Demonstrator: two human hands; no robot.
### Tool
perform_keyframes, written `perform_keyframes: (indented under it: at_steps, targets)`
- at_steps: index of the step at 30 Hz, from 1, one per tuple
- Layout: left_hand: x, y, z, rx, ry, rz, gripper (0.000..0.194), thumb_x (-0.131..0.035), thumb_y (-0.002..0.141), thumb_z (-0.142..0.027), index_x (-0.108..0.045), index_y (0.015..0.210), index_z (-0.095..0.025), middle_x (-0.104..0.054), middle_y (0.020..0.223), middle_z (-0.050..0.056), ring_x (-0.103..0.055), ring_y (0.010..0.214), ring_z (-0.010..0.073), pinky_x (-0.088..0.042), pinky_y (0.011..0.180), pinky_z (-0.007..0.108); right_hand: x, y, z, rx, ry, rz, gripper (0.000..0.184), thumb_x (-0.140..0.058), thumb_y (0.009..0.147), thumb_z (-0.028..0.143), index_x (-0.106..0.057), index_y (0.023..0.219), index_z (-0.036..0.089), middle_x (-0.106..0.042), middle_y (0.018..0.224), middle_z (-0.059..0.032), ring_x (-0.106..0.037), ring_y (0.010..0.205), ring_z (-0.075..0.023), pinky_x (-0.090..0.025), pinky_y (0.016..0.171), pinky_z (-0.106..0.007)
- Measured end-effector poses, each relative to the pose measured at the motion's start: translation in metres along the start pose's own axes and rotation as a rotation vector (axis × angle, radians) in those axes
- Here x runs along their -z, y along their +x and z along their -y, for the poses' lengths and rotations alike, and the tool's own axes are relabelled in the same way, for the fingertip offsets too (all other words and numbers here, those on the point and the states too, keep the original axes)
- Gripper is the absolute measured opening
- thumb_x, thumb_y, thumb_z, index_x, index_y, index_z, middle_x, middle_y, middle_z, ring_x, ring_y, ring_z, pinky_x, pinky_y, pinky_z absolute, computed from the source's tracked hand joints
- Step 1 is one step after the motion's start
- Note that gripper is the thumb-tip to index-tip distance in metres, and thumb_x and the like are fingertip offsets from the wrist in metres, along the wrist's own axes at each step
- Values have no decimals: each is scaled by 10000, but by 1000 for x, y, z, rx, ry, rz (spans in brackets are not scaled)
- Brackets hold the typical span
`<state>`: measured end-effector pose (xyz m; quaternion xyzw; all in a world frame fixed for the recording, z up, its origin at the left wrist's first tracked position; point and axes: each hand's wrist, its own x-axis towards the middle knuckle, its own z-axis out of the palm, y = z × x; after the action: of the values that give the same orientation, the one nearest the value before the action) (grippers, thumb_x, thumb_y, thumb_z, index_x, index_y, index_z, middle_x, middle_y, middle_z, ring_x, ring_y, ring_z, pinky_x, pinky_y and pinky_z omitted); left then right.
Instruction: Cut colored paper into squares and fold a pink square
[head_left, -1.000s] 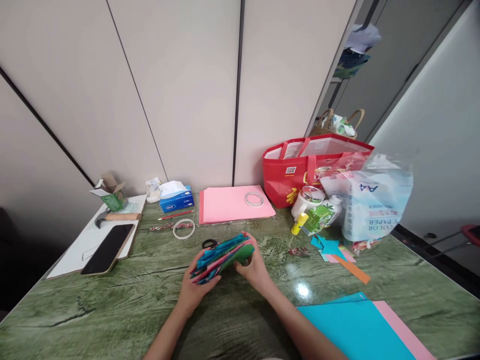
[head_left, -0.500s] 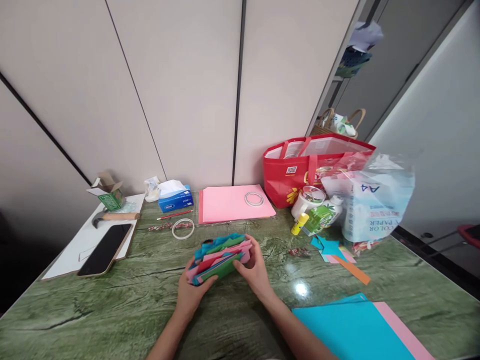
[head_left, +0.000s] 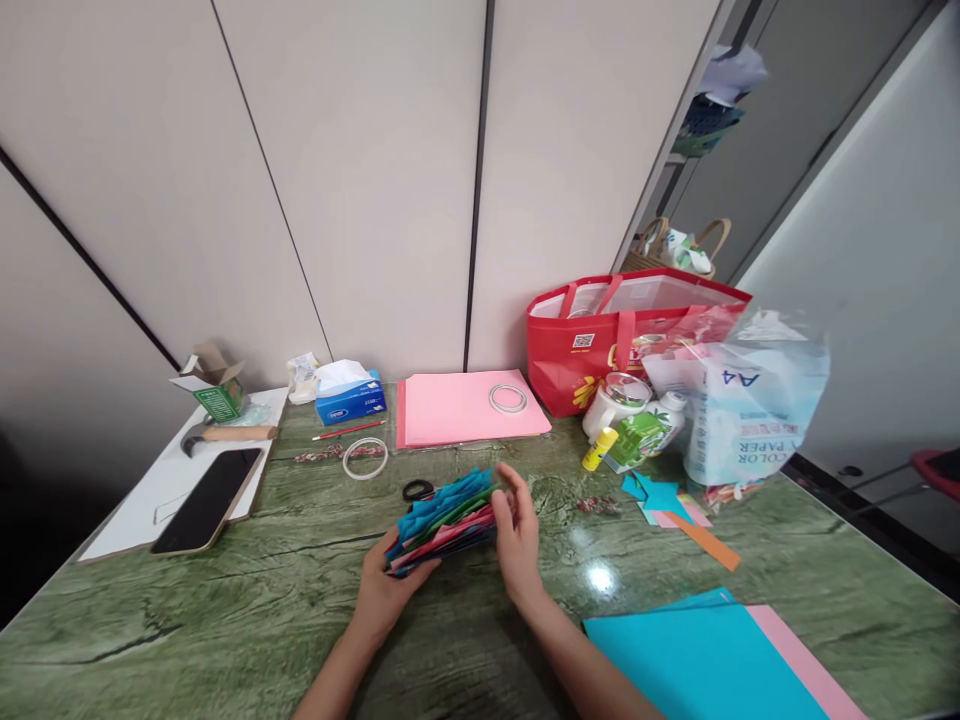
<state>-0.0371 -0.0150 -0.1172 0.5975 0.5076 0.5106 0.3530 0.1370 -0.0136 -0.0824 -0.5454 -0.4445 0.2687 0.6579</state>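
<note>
A bundle of folded coloured paper (head_left: 446, 522), blue, green, pink and red in layers with pointed edges, is held just above the table in front of me. My left hand (head_left: 386, 580) is closed round its left end, thumb along the near side. At the right end, my right hand (head_left: 516, 530) has its fingers curled against the paper, thumb raised near the corner. How firmly the right fingers press cannot be seen. Just behind the bundle lies a black looped object (head_left: 417, 490), partly hidden by the paper.
A white tape ring (head_left: 365, 458), red pencil (head_left: 349, 430), tissue box (head_left: 350, 402) and pink paper sheets (head_left: 450, 410) lie behind. Left are a phone (head_left: 210, 500) and hammer (head_left: 232, 433). A yellow glue stick (head_left: 599, 449), paper scraps (head_left: 660, 495), red bag (head_left: 555, 355) and blue sheets (head_left: 690, 650) are right.
The paper bundle has tilted so its blue top layers show more and the green front face has turned out of sight. My right thumb has lifted off the front. The black looped object shows more.
</note>
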Motion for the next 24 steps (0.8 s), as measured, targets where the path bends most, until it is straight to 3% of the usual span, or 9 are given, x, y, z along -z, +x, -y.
perform_keyframes:
  at_steps: [2,5,7,10,15,18,21,24]
  targets:
    - [0,1,-1,-66,22,85,355,-713,584,-258,-671,924,-164,-706,887,80,-653,796,236,-517,769,392,0,2,13,155,-42,-26,368,-419,845,336,-468,1180,191,-476,1223,-106,-412,1163,-235,-295,980,-427]
    - [0,2,-2,-155,61,96,352,-712,583,-245,-674,925,-171,-704,894,86,-654,781,235,-522,749,378,-2,4,33,352,-126,87,272,-454,828,296,-568,1068,235,-535,1164,-76,-382,1197,-254,-246,1003,-467]
    - [-2,3,-3,-176,69,89,318,-701,597,-253,-684,906,-177,-706,887,85,-654,775,234,-523,742,372,-5,7,38,390,-174,130,180,-506,801,274,-627,931,244,-609,1031,-62,-434,1145,-259,-220,1006,-491]
    - [-2,3,-5,-165,86,105,214,-666,642,-274,-707,832,-184,-714,823,66,-654,743,220,-523,723,340,-10,13,35,355,-170,60,126,-512,798,228,-638,811,227,-653,876,-54,-531,1000,-231,-285,970,-462]
    - [0,3,-4,-24,97,-15,205,-693,601,-311,-713,749,-170,-706,692,30,-649,676,201,-517,703,297,-11,23,20,232,-98,-59,166,-507,800,290,-640,771,196,-652,880,-76,-551,932,-217,-388,867,-376]
    - [2,2,-2,42,100,-35,218,-716,558,-321,-705,706,-161,-698,668,33,-645,685,207,-510,715,306,-9,25,6,-29,17,-105,238,-549,749,385,-649,776,171,-660,897,-81,-562,907,-227,-404,830,-356]
    - [2,1,-1,61,82,22,253,-717,555,-326,-709,754,-170,-700,707,36,-637,703,201,-508,703,301,-11,25,-10,-347,211,-55,311,-567,698,454,-644,711,153,-676,709,-51,-604,721,-222,-451,667,-322]
    - [0,0,-1,81,54,41,268,-719,550,-342,-712,762,-178,-695,682,28,-634,689,194,-511,661,279,-13,26,-20,-428,264,34,337,-548,702,472,-635,650,151,-650,565,-32,-595,546,-205,-453,546,-313]
